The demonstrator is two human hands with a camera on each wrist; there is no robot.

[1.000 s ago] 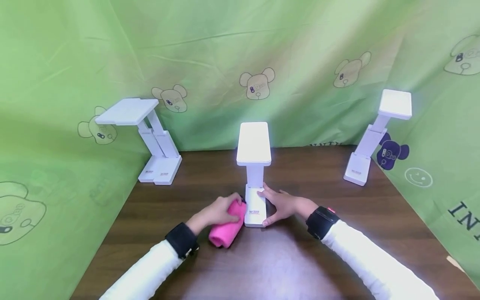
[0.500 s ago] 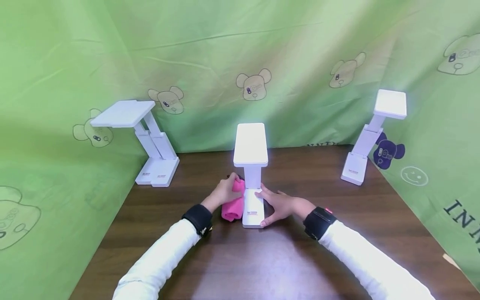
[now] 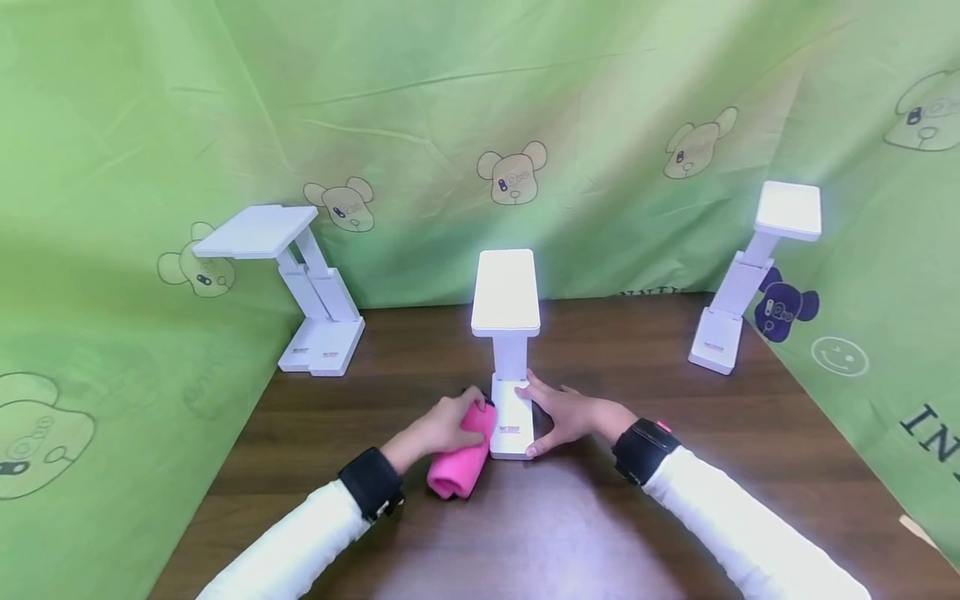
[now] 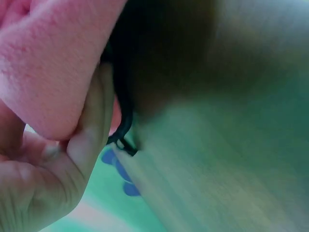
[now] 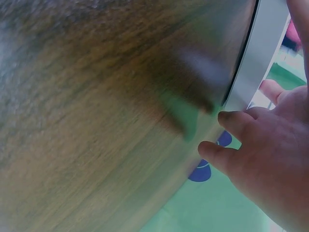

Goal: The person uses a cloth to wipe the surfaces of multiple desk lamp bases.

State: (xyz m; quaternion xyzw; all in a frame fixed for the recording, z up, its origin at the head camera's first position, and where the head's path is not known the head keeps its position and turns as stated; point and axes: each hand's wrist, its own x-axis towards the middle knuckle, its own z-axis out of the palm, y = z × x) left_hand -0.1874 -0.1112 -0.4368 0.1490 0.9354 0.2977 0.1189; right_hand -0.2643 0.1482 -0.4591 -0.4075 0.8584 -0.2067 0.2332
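In the middle of the table stands a white desk lamp (image 3: 510, 404) with its lit head tilted up. My left hand (image 3: 442, 429) grips a rolled pink cloth (image 3: 459, 468) against the left side of the lamp's base. Its fuzzy pink fold (image 4: 53, 63) fills the upper left of the left wrist view, with a black edging beside the fingers. On the other side, my right hand (image 3: 566, 414) holds the base, thumb at the front corner and forefinger on top farther back. In the right wrist view, the fingers (image 5: 236, 123) lie along the base's pale side wall (image 5: 258, 53).
A pair of white desk lamps (image 3: 318, 337) stands side by side at the back left. Another lit lamp (image 3: 716, 337) is at the back right. A green printed curtain (image 3: 420, 108) surrounds the brown wooden table (image 3: 615, 525) behind and at the sides.
My left hand slid the pink cloth toward the back along the lamp base, then drew it toward the front again. The right hand has stayed on the base.
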